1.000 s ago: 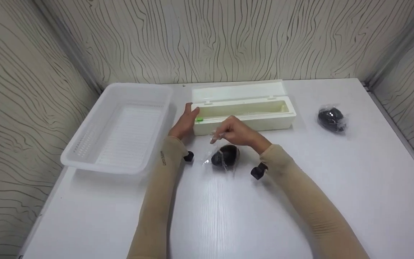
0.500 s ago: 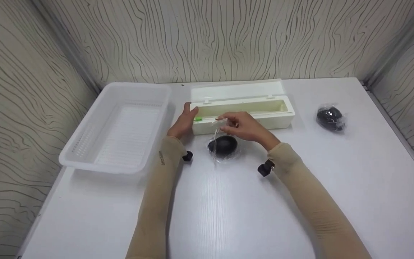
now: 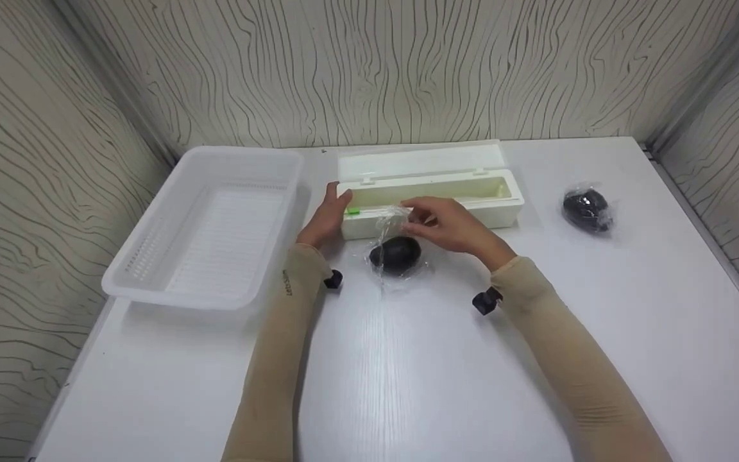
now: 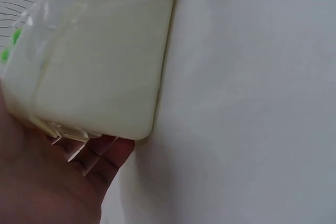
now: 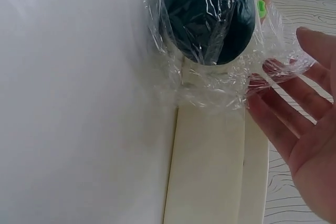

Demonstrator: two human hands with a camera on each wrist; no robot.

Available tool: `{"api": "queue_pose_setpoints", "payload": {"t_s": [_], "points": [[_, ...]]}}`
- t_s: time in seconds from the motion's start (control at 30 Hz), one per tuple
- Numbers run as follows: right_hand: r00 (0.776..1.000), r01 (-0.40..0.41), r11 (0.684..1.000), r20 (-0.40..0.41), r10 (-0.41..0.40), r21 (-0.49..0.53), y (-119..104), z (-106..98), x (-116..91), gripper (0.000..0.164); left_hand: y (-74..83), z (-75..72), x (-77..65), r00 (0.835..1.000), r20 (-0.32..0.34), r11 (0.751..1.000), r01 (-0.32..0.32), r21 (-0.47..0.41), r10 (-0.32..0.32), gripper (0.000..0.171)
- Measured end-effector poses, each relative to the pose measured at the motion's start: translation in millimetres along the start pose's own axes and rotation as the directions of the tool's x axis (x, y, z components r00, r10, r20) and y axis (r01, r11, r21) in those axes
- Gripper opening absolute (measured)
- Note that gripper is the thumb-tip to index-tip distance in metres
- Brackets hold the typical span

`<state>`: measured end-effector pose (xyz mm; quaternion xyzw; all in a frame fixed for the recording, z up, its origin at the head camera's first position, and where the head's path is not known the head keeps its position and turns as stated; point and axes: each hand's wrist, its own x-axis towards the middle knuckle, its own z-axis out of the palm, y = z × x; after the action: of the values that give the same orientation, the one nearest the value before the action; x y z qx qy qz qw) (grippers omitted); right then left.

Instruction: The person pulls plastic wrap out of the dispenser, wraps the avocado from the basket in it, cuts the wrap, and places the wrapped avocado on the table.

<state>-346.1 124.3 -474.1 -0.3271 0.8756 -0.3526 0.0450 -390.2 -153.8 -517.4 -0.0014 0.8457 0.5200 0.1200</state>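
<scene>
At its left end my left hand (image 3: 328, 221) grips a white cling film dispenser (image 3: 433, 215), whose lid stands open at the back; thumb and fingers wrap that end in the left wrist view. A small green slider (image 3: 353, 211) sits by the thumb. In front of the box lies a dark, smooth egg-shaped object (image 3: 395, 256), like an avocado, loosely covered in clear cling film (image 5: 215, 95). Beside it my right hand (image 3: 450, 224) touches the raised film with loosely bent fingers; in the right wrist view the thumb stands apart from the film.
A white plastic basket (image 3: 119, 276) with a slotted floor stands on the left of the white table (image 3: 382, 398). Another dark egg-shaped object (image 3: 586, 210), wrapped in film, lies at the right. Patterned walls enclose the table's back and sides.
My right hand has shifted right and up from the egg-shaped object, its pinched fingers loosening. The film-covered object has moved slightly away, toward the box. My left hand keeps its hold.
</scene>
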Motion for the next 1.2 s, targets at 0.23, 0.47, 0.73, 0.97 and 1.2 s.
{"api": "queue_pose_setpoints", "payload": {"t_s": [0.23,0.47,0.73,0.97,1.2], "points": [[0.995,-0.087,0.996,0.05,0.085,0.026,8,-10,-17,0.06,-0.3,3.5,-3.3,0.99,-0.126,0.993,-0.056,0.101,0.069,0.066],[0.997,-0.021,0.993,-0.073,0.012,-0.118,2,-6,-35,0.055,13.4,10.4,-25.2,0.801,-0.308,0.755,-0.253,0.605,0.514,0.04],[0.978,0.207,0.941,0.061,-0.198,-0.266,-13,10,-47,0.025,21.2,15.3,-71.1,0.565,0.171,0.342,-0.684,0.644,0.807,0.048],[0.978,0.21,0.912,0.073,-0.196,-0.353,-11,23,-46,0.011,5.4,17.9,-82.9,0.536,0.38,0.205,-0.741,0.639,0.754,0.033],[0.986,0.165,0.936,0.075,-0.149,-0.312,-2,11,-50,0.008,5.3,14.1,-81.5,0.557,0.32,0.253,-0.719,0.647,0.766,0.009]]}}
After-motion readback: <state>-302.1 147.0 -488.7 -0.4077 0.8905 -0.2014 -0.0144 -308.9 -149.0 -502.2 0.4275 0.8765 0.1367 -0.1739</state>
